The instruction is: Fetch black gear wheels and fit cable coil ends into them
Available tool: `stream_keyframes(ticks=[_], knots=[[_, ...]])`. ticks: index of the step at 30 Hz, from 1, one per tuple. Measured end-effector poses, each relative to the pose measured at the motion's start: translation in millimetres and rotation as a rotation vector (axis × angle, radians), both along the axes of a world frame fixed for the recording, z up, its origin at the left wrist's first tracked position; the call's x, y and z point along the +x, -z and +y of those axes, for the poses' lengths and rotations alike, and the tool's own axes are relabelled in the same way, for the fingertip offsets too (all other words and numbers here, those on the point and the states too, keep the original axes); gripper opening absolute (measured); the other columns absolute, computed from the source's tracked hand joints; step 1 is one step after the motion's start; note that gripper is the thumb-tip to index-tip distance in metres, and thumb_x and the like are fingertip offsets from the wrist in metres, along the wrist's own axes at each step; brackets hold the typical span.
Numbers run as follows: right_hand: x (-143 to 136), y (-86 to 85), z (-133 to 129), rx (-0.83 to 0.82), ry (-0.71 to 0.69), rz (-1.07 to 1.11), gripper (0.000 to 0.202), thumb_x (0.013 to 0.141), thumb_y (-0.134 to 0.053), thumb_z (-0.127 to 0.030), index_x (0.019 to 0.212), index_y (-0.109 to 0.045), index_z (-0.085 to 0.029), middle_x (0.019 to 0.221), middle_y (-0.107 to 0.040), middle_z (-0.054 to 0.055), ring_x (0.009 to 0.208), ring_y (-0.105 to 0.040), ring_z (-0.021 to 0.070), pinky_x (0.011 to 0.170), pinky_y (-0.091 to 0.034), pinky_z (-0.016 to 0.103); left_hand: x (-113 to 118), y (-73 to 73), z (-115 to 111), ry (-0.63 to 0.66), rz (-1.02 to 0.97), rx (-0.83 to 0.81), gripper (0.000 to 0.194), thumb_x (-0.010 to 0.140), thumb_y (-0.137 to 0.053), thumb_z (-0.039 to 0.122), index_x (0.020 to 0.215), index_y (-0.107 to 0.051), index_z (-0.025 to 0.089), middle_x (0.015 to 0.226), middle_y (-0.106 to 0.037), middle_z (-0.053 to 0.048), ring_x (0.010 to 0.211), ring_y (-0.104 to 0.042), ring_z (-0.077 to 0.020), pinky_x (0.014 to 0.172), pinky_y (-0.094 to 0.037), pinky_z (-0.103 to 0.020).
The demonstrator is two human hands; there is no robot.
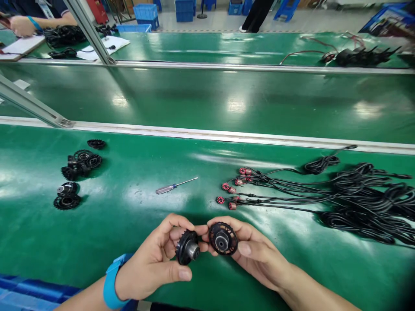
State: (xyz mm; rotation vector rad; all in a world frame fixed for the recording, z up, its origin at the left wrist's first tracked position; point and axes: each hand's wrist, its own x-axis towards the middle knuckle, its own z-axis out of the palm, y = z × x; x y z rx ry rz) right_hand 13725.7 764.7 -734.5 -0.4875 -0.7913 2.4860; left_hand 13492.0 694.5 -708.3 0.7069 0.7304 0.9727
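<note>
My left hand (162,252), with a blue band on its wrist, is closed around a black toothed rotor (185,247) whose metal hub points right and toward me. Close beside it, my right hand (253,250) grips a second black rotor (223,239) by its rim. That one has an open, slotted ring and a metal hub facing the camera. The fingertips of both hands meet or nearly meet between the two parts. Beyond the hands lies a screwdriver (167,188) with a clear handle, flat on the green table.
Several more black rotors (67,201) sit in a loose group at the left. To the right are red-and-copper motor stators (232,205) on black cables (356,224) coiled in bundles. A white rail (194,135) crosses behind. Another person's hand (22,26) is at the far left.
</note>
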Motion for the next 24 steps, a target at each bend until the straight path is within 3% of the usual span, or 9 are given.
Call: stream_keyframes(ticks=[10,17,21,24], knots=[[0.0,-1.1,-0.3,-0.027,0.007,0.013,0.045,0.087,-0.072,-0.037,0.128,-0.067,-0.02,0.126,-0.07,0.011,0.101,-0.067,0.0162,0.095,-0.048,0.029,0.7,-1.3,1.2,0.011,-0.055,-0.006,0.043,0.087,-0.078,0.021,0.123,-0.06,0.036,0.136,-0.069,0.001,0.111,-0.068,-0.0071,0.095,-0.048,-0.017],[-3.0,1.0,-2.4,-0.057,-0.014,-0.016,0.044,0.093,-0.064,-0.042,0.128,-0.066,-0.016,0.136,-0.064,0.017,0.107,-0.071,0.0209,0.092,-0.054,0.03,-0.7,9.0,-0.8,-0.008,-0.081,-0.025,0.044,0.091,-0.074,0.035,0.131,-0.055,0.033,0.133,-0.069,-0.006,0.113,-0.071,-0.0165,0.093,-0.051,-0.024],[-2.6,3.6,-5.3,-0.084,0.003,-0.07,0.043,0.095,-0.061,-0.047,0.122,-0.069,-0.015,0.125,-0.07,0.016,0.099,-0.073,0.0201,0.088,-0.057,0.03,-1.4,12.7,-1.1,-0.013,-0.081,-0.051,0.044,0.09,-0.072,0.043,0.128,-0.054,0.03,0.128,-0.071,-0.008,0.11,-0.072,-0.0195,0.09,-0.051,-0.027],[0.1,3.6,-4.9,0.092,0.04,-0.223,0.041,0.094,-0.064,-0.049,0.125,-0.065,-0.023,0.118,-0.071,0.011,0.105,-0.07,0.0209,0.09,-0.057,0.032,-7.5,10.6,0.8,-0.047,0.081,-0.065,0.047,0.087,-0.076,0.046,0.125,-0.053,0.032,0.123,-0.07,-0.005,0.105,-0.072,-0.0182,0.089,-0.051,-0.029]])
